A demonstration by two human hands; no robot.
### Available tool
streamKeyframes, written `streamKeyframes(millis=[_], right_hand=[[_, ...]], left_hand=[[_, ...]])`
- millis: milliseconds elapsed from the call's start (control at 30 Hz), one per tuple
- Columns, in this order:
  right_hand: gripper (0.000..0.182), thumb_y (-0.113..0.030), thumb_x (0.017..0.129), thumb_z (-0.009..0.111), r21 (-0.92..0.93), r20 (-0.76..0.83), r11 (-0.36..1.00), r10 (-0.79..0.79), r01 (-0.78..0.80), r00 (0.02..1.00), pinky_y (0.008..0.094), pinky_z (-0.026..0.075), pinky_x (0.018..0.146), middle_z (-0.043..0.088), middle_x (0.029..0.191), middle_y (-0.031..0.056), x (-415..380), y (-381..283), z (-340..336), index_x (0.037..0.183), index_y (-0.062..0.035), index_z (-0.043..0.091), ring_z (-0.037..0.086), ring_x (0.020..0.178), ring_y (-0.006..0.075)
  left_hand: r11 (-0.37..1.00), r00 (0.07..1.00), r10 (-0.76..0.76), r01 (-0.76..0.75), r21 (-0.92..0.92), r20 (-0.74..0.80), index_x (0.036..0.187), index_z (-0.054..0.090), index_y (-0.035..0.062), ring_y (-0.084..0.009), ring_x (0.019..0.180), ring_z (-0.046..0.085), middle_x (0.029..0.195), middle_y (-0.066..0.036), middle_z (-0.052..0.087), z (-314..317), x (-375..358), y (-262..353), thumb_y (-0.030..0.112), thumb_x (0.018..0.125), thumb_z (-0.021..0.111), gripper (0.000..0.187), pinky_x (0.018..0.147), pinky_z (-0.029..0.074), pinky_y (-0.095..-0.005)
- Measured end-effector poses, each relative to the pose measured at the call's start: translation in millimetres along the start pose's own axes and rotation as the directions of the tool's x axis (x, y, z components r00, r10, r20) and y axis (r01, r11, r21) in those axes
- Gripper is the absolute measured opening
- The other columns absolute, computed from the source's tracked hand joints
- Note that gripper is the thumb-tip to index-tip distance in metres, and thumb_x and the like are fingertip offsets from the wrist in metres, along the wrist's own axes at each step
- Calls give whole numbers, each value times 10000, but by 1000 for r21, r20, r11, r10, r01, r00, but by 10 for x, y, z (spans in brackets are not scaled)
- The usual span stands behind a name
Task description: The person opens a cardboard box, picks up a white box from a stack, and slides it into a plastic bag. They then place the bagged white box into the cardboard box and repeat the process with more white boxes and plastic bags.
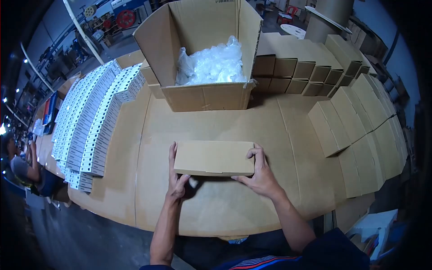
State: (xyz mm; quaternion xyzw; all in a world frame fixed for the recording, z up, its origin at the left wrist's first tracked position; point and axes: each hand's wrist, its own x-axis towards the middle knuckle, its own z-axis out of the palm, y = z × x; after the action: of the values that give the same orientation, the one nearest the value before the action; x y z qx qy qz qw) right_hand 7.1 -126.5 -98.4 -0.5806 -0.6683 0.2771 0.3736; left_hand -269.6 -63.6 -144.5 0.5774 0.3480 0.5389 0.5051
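Observation:
A long brown cardboard box point(214, 157), closed, is held level between both hands over the near middle of the cardboard-covered table. My left hand point(177, 175) grips its left end, with the thumb at the lower front corner. At the right end, my right hand point(258, 173) has its thumb under the front edge and a bent finger on the top corner. Beyond the box stands a large open carton point(204, 97) with crumpled clear plastic point(213, 63) inside.
Stacks of small white boxes point(94, 117) line the left side of the table point(216, 207). Brown boxes point(355, 130) are stacked at the right, more point(297, 67) at the back right. A white stool point(373, 227) stands lower right. Another person point(29, 168) is at far left.

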Motion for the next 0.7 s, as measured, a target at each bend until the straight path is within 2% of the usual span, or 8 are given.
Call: streamKeyframes(millis=[33, 133, 167, 233, 300, 567, 667, 700], right_hand=[[715, -50, 764, 858, -2, 29, 1000, 1, -1, 1000, 457, 351, 1167, 400, 1471, 226, 52, 13, -53, 1258, -83, 343, 408, 1416, 366], [716, 53, 795, 784, 503, 31, 859, 87, -91, 996, 364, 410, 1115, 450, 1424, 163, 127, 198, -24, 1334, -76, 332, 475, 1352, 256], [654, 100, 875, 689, 555, -87, 832, 82, -20, 993, 276, 451, 1021, 556, 1284, 109, 199, 324, 34, 1384, -70, 314, 555, 1218, 176], [287, -96, 1007, 639, 578, -177, 802, 306, -153, 936, 269, 484, 878, 635, 1058, 76, 260, 386, 106, 1237, -24, 484, 589, 1012, 121], [275, -267, 1031, 654, 593, -210, 770, 430, -236, 878, 266, 481, 719, 665, 891, 44, 366, 344, 125, 1042, 4, 605, 565, 817, 74], [234, -199, 995, 694, 668, -289, 712, 513, -213, 808, 281, 502, 726, 671, 893, 61, 485, 333, 247, 1025, -15, 553, 579, 771, 118], [247, -163, 957, 727, 394, -540, 916, 295, -73, 788, 284, 526, 778, 659, 980, 110, 469, 210, 225, 1033, -31, 533, 634, 836, 163], [384, -170, 874, 800, 309, -467, 934, 313, -179, 827, 378, 532, 922, 592, 1206, 192, 420, 132, 145, 1132, -54, 539, 655, 1078, 288]], left_hand=[[1000, 1000, 10, -10, -4, -5, 1639, 65, 28, -345, 1513, 270, 1635, -234, 245, 13, 47, 5, 541, 748, 755, 1239, 1239, 198, -462], [1000, 1000, -10, 9, -14, -17, 1643, 70, 39, -345, 1508, 277, 1629, -238, 254, 13, -25, 32, 536, 738, 750, 1235, 1237, 205, -465], [1000, 1000, -7, 6, -23, -15, 1643, 71, 41, -346, 1506, 282, 1625, -242, 259, 20, 1, 27, 541, 735, 749, 1238, 1235, 208, -467], [1000, 1000, -5, 5, -16, 2, 1644, 72, 44, -353, 1496, 295, 1611, -253, 272, 17, 17, 42, 563, 731, 744, 1247, 1230, 218, -473], [1000, 1000, 16, -16, 5, 6, 1643, 73, 47, -366, 1481, 313, 1589, -266, 290, 35, 62, 52, 597, 728, 737, 1258, 1223, 233, -482], [998, 997, 51, -53, 21, 50, 1639, 106, 37, -365, 1468, 337, 1588, -255, 310, -40, 26, 61, 608, 766, 722, 1212, 1211, 256, -476], [994, 994, 89, -93, 64, 62, 1622, 150, -3, -364, 1495, 315, 1615, -245, 299, -98, 17, 25, 531, 799, 732, 1141, 1226, 242, -464], [988, 992, 108, -114, 105, 61, 1617, 156, -14, -365, 1500, 310, 1617, -246, 296, -118, 19, 25, 516, 802, 738, 1133, 1229, 240, -463]])
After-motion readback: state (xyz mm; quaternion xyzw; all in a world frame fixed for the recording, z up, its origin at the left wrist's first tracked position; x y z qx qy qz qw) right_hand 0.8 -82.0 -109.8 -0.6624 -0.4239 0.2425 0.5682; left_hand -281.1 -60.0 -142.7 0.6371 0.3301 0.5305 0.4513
